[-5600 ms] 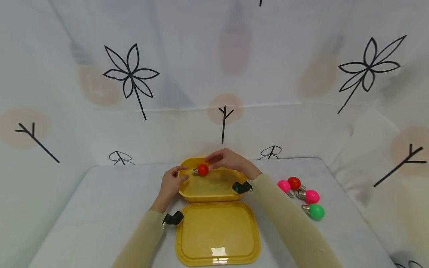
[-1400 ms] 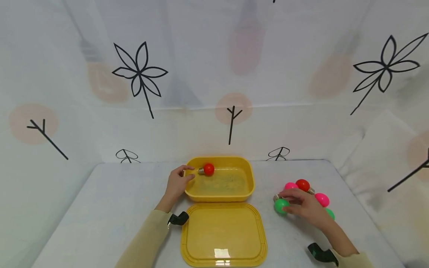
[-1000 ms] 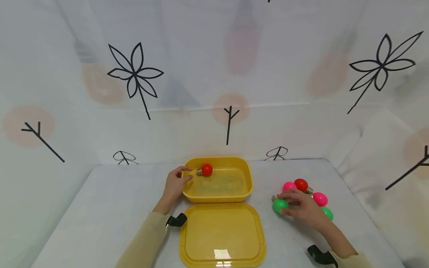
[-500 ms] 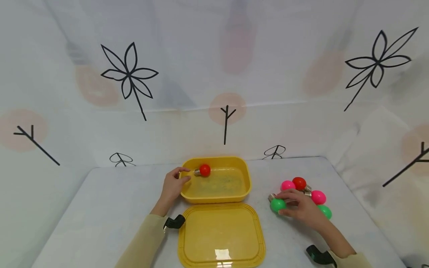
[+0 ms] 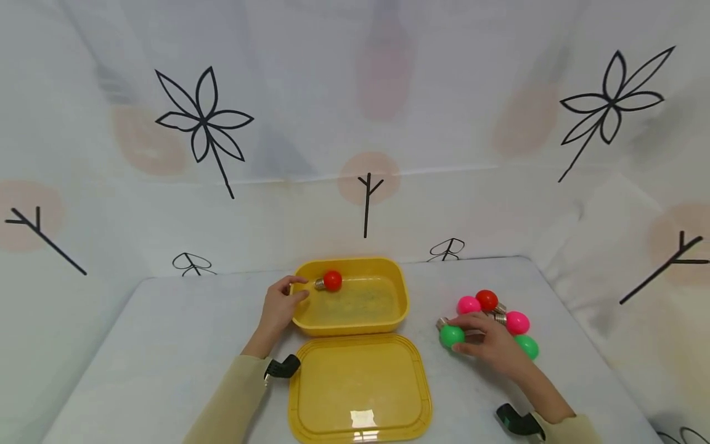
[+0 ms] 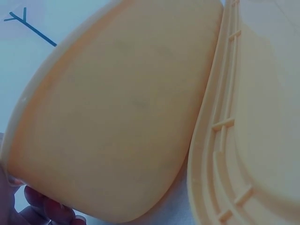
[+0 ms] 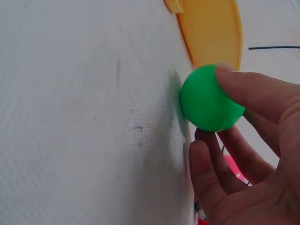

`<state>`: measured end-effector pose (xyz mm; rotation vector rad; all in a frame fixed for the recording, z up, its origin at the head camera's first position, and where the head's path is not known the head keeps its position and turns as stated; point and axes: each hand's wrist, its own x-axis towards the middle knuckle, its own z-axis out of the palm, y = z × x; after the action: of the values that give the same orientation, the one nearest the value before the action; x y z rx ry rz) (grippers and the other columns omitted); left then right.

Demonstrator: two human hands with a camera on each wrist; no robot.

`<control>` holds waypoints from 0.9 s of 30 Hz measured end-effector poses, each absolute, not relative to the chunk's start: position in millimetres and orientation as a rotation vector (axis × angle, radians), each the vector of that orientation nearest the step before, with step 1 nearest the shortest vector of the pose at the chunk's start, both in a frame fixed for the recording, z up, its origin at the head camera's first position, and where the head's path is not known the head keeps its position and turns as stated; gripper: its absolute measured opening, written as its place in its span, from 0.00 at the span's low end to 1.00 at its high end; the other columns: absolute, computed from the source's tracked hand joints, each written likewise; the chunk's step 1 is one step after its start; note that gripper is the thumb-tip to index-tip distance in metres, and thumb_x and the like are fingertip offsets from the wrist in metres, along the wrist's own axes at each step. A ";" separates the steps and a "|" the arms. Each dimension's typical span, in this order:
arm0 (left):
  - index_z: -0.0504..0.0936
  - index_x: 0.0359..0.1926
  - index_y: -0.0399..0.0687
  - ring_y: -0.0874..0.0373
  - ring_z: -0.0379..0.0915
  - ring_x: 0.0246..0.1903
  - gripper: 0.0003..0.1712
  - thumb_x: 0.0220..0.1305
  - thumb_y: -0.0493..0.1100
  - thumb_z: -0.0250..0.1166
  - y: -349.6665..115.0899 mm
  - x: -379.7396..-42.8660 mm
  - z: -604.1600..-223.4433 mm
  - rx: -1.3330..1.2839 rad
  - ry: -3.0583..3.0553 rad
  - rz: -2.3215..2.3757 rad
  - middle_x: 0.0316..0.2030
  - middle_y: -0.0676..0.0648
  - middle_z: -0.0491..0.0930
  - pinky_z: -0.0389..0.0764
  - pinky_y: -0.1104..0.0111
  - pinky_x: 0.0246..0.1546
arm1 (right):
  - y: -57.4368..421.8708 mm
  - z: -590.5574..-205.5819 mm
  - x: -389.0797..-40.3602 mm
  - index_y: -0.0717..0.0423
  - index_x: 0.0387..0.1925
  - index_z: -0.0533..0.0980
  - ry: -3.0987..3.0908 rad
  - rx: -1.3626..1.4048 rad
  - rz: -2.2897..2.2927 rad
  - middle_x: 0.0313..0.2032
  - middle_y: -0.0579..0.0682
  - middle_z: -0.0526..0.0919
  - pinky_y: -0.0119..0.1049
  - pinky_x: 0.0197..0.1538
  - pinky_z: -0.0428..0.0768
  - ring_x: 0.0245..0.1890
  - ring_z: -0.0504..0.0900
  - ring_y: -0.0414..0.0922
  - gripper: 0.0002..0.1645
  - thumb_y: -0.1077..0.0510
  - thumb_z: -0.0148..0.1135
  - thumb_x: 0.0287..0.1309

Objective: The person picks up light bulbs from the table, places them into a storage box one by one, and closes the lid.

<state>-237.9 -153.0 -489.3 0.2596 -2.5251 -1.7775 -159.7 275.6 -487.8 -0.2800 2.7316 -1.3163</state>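
On the far left, a black twig drawing (image 5: 44, 237) is on the white cloth wall (image 5: 310, 139). Next to it is a black flower drawing (image 5: 204, 120). Below, a pale yellow left sleeve (image 5: 227, 394) lies over the white surface (image 5: 150, 351), with a black wrist piece (image 5: 284, 366) at its end.

The left hand (image 5: 279, 306) holds the left edge of a yellow tub (image 5: 371, 299), with fingers bent around its rim. The tub stands upright on the surface. Inside it, near the left end, a red bulb (image 5: 333, 280) lies on its side, with its metal end toward the left hand. Just in front of the tub, a flat yellow lid (image 5: 360, 379) lies on the surface, with a shiny patch near its front edge.

To the right of the tub, a green bulb (image 5: 452, 336) is between the thumb and fingers of the right hand (image 5: 490, 345), which pinches its round part. Its metal end points back and to the left. I can't tell if it touches the surface.

Behind the right hand is a pink bulb (image 5: 468, 304), then a red bulb lying next to it (image 5: 487, 300). Farther right is one more pink bulb (image 5: 518, 322). The last one, also green (image 5: 527, 346), is partly hidden by the right hand.
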 end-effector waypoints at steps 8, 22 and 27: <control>0.84 0.48 0.45 0.47 0.62 0.54 0.13 0.62 0.37 0.67 -154.3 -237.2 -488.9 0.256 -2.521 -1.803 0.59 0.41 0.73 0.65 0.54 0.61 | 274.5 -484.4 -156.9 0.55 0.53 0.80 2.726 -0.300 -1.322 0.51 0.52 0.79 0.38 0.48 0.83 0.50 0.80 0.53 0.28 0.61 0.77 0.48; 0.84 0.48 0.46 0.49 0.62 0.44 0.13 0.61 0.38 0.68 -155.1 -238.9 -489.7 0.235 -2.536 -1.767 0.45 0.43 0.72 0.62 0.58 0.44 | 277.4 -488.7 -157.9 0.57 0.53 0.79 2.739 -0.365 -1.350 0.51 0.55 0.81 0.40 0.47 0.83 0.48 0.81 0.54 0.27 0.62 0.76 0.49; 0.84 0.47 0.47 0.51 0.60 0.38 0.12 0.61 0.38 0.68 -155.5 -237.8 -488.8 0.234 -2.526 -1.763 0.37 0.45 0.68 0.60 0.59 0.39 | 275.2 -484.8 -162.3 0.56 0.53 0.80 2.762 -0.399 -1.354 0.50 0.52 0.81 0.39 0.47 0.83 0.48 0.81 0.53 0.27 0.62 0.77 0.49</control>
<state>-237.8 -155.5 -488.8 0.2344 -2.5261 -1.7633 -162.3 275.2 -484.8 -0.3990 2.7618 -1.3541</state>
